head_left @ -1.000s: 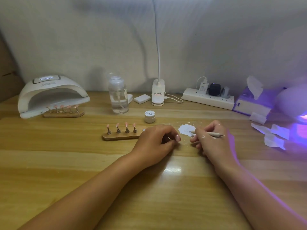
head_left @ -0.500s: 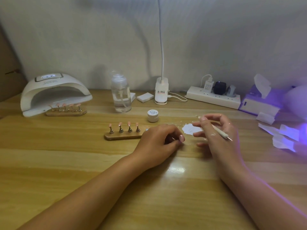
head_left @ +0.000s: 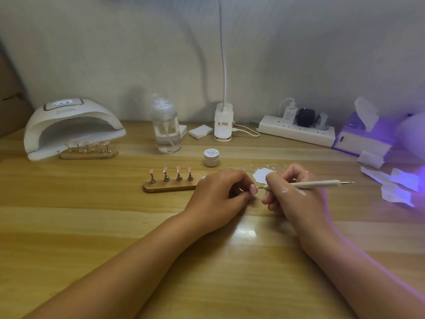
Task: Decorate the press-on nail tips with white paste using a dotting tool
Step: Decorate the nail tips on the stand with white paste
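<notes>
My left hand (head_left: 220, 192) rests on the table and pinches a pink nail tip (head_left: 253, 189) on its small stand. My right hand (head_left: 296, 192) holds a white dotting tool (head_left: 315, 184) level, its left point touching that nail tip. White paste (head_left: 262, 174) is smeared on a clear sheet just behind my hands, and streaks of it mark the back of my right hand. A wooden holder (head_left: 170, 187) to the left carries several pink nail tips (head_left: 165, 169) on metal stands. A small white paste jar (head_left: 211, 157) stands behind it.
A white curing lamp (head_left: 71, 125) sits at the back left with a second holder of nail tips (head_left: 89, 151) at its mouth. A clear pump bottle (head_left: 166, 127), lamp base (head_left: 223, 122), power strip (head_left: 296, 131), tissue box (head_left: 365, 134) and loose wipes (head_left: 395, 180) line the back and right.
My right hand swung the dotting tool down from the paste patch and brought its point to the nail tip. My left hand stayed put, holding the tip.
</notes>
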Demonstrator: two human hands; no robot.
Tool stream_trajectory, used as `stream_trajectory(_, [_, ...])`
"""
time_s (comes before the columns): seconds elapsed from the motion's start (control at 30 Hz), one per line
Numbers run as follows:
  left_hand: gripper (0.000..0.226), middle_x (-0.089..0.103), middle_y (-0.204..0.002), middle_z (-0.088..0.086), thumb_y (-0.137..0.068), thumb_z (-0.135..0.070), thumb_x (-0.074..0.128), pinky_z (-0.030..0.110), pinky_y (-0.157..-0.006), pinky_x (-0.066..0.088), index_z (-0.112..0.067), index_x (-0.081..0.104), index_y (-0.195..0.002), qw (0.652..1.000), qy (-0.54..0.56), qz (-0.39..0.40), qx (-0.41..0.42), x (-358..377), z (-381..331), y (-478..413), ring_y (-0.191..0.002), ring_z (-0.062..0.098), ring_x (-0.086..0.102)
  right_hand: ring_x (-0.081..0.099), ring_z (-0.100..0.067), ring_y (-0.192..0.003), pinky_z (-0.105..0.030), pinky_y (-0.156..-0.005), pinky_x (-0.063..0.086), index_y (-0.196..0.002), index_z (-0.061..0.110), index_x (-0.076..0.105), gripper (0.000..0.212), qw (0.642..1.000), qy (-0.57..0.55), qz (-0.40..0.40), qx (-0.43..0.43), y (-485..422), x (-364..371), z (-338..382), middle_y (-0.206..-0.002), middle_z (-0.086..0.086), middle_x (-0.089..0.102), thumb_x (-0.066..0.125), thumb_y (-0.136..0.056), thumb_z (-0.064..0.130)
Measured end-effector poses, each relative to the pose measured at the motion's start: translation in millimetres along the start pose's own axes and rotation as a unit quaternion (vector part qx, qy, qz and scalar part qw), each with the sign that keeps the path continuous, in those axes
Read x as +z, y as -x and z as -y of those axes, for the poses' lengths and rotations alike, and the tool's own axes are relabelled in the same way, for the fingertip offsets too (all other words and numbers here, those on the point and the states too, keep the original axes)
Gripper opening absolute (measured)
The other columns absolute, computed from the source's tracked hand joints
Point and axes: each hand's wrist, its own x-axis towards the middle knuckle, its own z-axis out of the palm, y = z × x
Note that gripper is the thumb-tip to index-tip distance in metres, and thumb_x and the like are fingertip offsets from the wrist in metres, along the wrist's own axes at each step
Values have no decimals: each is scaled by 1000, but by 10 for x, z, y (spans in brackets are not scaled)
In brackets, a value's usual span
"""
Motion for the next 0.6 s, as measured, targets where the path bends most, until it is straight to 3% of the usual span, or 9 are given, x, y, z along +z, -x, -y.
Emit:
stream_trajectory(0.37, [13,60,-79,-21,-87,-14,70,8,-66,36,-27,69,-87,1000,-3,1,4,3,-10,-18,-76,-3,58,58,-11,-41,-18,-43,46,-66,12,47,25,1000,11,25,-11,-14,-1,-14,-54,-12,68,66,-80,5])
stream_trajectory(0.6, [13,62,-81,-20,-87,-11,69,9,-68,37,-24,69,-87,1000,0,-1,8,9,8,-17,-77,-3,59,60,-10,-43,-20,-44,48,-68,14,48,21,999,32,29,-13,-29,4,-38,-57,-9,71,66,-77,15])
